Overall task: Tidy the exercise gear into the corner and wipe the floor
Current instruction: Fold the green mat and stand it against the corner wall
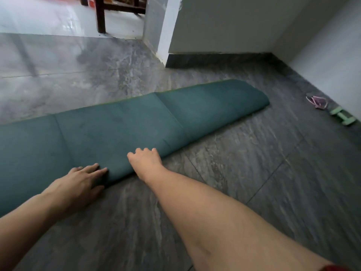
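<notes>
Left hand (86, 178): palm down on the near rolled edge of the exercise mat (121, 122), fingers (97, 169) straight and released, pressing flat against the fabric, clasping nothing.

Exercise mat: dark teal, lying lengthwise on the floor (244, 173), running from the left frame edge diagonally toward the far right; crease lines cross it; the far end is rounded over and rests on the tiles short of the wall.

Right hand (145, 159): set on the same near edge of the mat, just right of the left hand and apart from it; fingers curled over the mat's rolled edge, gripping it.

Chair legs (100, 15): dark wood, far upper left, on paler floor.

Floor: grey marbled tiles, glossy.

Resistance band (318, 101): pink and purple, heaped on the floor near the right wall.

Dumbbell (342, 116): pale green, just beside the band, close to the right wall (332, 45).
</notes>
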Demonstrator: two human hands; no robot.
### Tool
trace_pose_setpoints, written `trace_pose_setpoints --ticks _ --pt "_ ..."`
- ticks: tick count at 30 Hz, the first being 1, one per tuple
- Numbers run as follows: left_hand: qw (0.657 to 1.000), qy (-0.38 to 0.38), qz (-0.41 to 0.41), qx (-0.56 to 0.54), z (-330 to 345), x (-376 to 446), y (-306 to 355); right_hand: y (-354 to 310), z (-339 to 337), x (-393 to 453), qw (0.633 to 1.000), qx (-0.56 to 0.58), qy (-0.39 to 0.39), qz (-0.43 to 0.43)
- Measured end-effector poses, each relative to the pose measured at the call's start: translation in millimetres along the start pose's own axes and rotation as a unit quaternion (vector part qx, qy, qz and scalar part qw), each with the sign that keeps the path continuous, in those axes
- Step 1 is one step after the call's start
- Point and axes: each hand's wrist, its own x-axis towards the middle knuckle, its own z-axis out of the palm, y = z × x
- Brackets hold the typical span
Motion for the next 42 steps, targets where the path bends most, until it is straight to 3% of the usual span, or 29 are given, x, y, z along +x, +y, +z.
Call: trace_pose_setpoints --ticks 4,9,14,17,20,25,31,37,40,42 --pt "0.997 0.036 -0.011 -0.062 -1.7 -28.0 6.6 1.6 -4.0 3.8 0.995 -0.044 0.052 -0.074" --pt "0.983 0.186 0.001 0.001 -14.7 -86.2 4.2 -32.9 -10.6 -2.4 0.978 -0.073 0.097 -0.171" --pt "0.983 0.157 -0.086 0.046 0.4 -143.9 -30.9 -90.7 -13.2 -3.5 0.954 -0.09 0.187 -0.214" --pt "0.976 0.178 -0.118 0.026 12.9 -177.0 -59.5 -107.0 -8.0 0.0 0.95 -0.081 0.22 -0.208" --pt "0.976 0.181 -0.118 0.024 27.0 -202.6 -82.8 -114.8 -6.8 0.9 0.958 -0.084 0.191 -0.195" --pt "0.99 0.099 -0.101 -0.006 44.0 -216.2 -96.9 -121.3 -10.5 -8.4 0.975 -0.146 0.089 -0.139" --pt "0.968 0.193 -0.157 0.018 46.5 -227.9 -82.7 -115.7 -30.9 -19.2 0.977 -0.132 0.118 -0.118" --pt "0.951 0.234 -0.194 0.06 36.3 -246.4 -78.9 -86.2 -61.5 -48.6 0.973 -0.121 0.09 -0.176" --pt "0.935 0.258 -0.226 0.088 40.0 -260.8 -81.5 -67.1 -47.8 -77.1 0.971 -0.088 0.089 -0.203" --pt "0.937 0.256 -0.206 0.12 46.5 -271.1 -78.7 -53.6 -31.5 -93.6 0.969 -0.035 0.105 -0.219"
